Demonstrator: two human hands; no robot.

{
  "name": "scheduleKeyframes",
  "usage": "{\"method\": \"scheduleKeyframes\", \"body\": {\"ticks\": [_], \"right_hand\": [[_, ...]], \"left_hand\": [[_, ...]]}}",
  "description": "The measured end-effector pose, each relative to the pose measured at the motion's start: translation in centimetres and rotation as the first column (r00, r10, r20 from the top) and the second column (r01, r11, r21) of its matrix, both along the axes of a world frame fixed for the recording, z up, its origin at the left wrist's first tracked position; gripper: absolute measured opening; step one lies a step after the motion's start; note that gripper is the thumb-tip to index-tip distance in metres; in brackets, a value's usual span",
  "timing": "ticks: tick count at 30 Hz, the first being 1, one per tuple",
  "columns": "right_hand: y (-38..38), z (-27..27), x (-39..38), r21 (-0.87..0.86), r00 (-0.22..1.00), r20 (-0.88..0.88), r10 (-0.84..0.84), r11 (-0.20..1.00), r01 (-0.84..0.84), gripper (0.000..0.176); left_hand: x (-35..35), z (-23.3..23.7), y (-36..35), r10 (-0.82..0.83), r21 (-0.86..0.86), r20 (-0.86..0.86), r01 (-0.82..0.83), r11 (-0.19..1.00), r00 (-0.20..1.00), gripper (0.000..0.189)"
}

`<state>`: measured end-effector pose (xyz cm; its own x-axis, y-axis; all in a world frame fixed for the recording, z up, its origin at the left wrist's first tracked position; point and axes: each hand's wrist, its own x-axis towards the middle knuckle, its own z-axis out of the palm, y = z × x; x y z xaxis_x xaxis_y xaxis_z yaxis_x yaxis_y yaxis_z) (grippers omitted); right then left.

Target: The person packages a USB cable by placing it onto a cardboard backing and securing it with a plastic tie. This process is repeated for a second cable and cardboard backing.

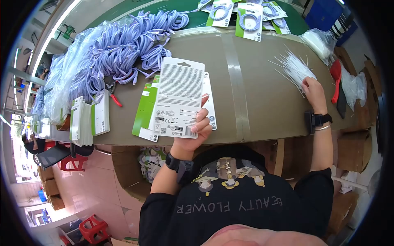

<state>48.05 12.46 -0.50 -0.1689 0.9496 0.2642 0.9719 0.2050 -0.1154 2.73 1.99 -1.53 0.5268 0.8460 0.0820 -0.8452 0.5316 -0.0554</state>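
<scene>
My left hand [196, 128] grips a printed packaging card [179, 92] by its lower right edge, with its text and barcode side toward me. Behind that card, more green-and-white cards [143, 112] lie on the cardboard-covered table. On the right, my right hand [314, 91] is at a loose pile of white cable ties [292, 67], its fingers pinched together at the near end of the pile. Exactly how many ties are between those fingers is hidden.
A heap of coiled lilac cables [123, 49] fills the table's left side. Red-handled cutters [115, 98] and stacked cards [82, 119] lie near it. Carded cables [249, 22] sit at the back. At right are a red-handled tool [335, 80] and plastic bags [320, 43].
</scene>
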Motion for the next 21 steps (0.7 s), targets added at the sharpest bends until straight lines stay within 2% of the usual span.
{"method": "scheduleKeyframes", "body": {"ticks": [2, 5, 6, 7, 8, 9, 10, 11, 12, 13, 15, 16, 17, 19, 20, 21], "right_hand": [[-0.3, 0.9, -1.4, 0.053, 0.999, -0.048, -0.009, 0.999, 0.011, 0.017], [-0.8, 2.2, -3.1, 0.125, 0.991, -0.127, 0.031, 0.992, -0.015, 0.013], [-1.0, 2.6, -3.3, 0.087, 0.994, -0.102, -0.030, 0.995, 0.039, 0.014], [-0.3, 1.7, -2.1, 0.128, 0.999, -0.036, -0.009, 0.992, 0.013, 0.015], [0.0, 1.1, -1.1, 0.115, 0.995, -0.104, 0.002, 0.993, 0.010, 0.016], [-0.3, 1.6, -1.6, 0.104, 0.987, -0.163, -0.005, 0.994, 0.022, 0.017], [-0.3, 2.0, -1.7, 0.056, 0.982, -0.191, -0.011, 0.998, 0.022, 0.018], [-0.3, 2.2, -1.7, 0.001, 0.979, -0.196, -0.057, 0.998, 0.058, 0.019], [-0.3, 2.0, -1.6, 0.033, 0.972, -0.232, -0.035, 0.998, 0.043, 0.019], [-0.4, 2.5, -1.7, -0.005, 0.961, -0.270, -0.061, 0.998, 0.062, 0.021], [-0.6, 3.1, -2.0, -0.037, 0.935, -0.325, -0.139, 0.990, 0.135, 0.020], [-0.7, 3.2, -1.7, -0.038, 0.935, -0.315, -0.165, 0.986, 0.161, 0.020], [-0.5, 3.2, -1.4, -0.143, 0.832, -0.526, -0.178, 0.982, 0.120, 0.019], [-0.1, 3.1, -1.3, -0.292, 0.484, -0.843, -0.234, 0.955, -0.049, 0.019], [-0.2, 3.4, -1.7, -0.293, 0.483, -0.843, -0.235, 0.955, -0.048, 0.019], [-0.4, 4.2, -2.3, -0.318, 0.384, -0.884, -0.267, 0.945, -0.074, 0.018]], "left_hand": [[-0.2, 0.2, 0.0, 0.012, -0.011, -0.021, -0.013, 1.000, 1.000, 0.065], [-0.3, -0.2, 0.0, 0.073, -0.078, -0.164, -0.087, 0.993, 0.984, 0.064], [-0.5, -0.4, 0.1, 0.092, -0.106, -0.226, -0.119, 0.987, 0.970, 0.062], [-1.1, -1.8, 0.2, 0.151, -0.044, -0.268, -0.169, 0.985, 0.951, 0.058], [-2.2, -2.9, -0.1, 0.228, 0.031, -0.389, -0.234, 0.972, 0.893, 0.047], [-2.4, -3.0, 0.0, 0.336, 0.057, -0.666, -0.404, 0.913, 0.666, 0.042], [-2.4, -2.9, 0.1, 0.379, 0.151, -0.856, -0.529, 0.835, 0.353, 0.037], [-2.8, -2.2, -0.1, 0.441, 0.280, -0.876, -0.538, 0.795, 0.196, 0.030], [-3.3, -1.7, -0.1, 0.440, 0.275, -0.870, -0.519, 0.809, 0.224, 0.031], [-3.9, -1.3, 0.0, 0.439, 0.274, -0.865, -0.507, 0.817, 0.241, 0.033], [-4.9, -1.2, -0.1, 0.471, 0.280, -0.783, -0.446, 0.850, 0.406, 0.041], [-4.7, -0.6, -0.4, 0.458, 0.273, -0.780, -0.427, 0.862, 0.426, 0.041], [-4.6, 0.4, -0.7, 0.457, 0.283, -0.776, -0.408, 0.868, 0.435, 0.043], [-4.5, 1.6, -1.1, 0.465, 0.306, -0.770, -0.385, 0.870, 0.437, 0.047], [-4.3, 1.8, -1.2, 0.464, 0.306, -0.771, -0.384, 0.871, 0.437, 0.047], [-4.2, 1.9, -1.3, 0.474, 0.329, -0.765, -0.368, 0.870, 0.435, 0.048]]}}
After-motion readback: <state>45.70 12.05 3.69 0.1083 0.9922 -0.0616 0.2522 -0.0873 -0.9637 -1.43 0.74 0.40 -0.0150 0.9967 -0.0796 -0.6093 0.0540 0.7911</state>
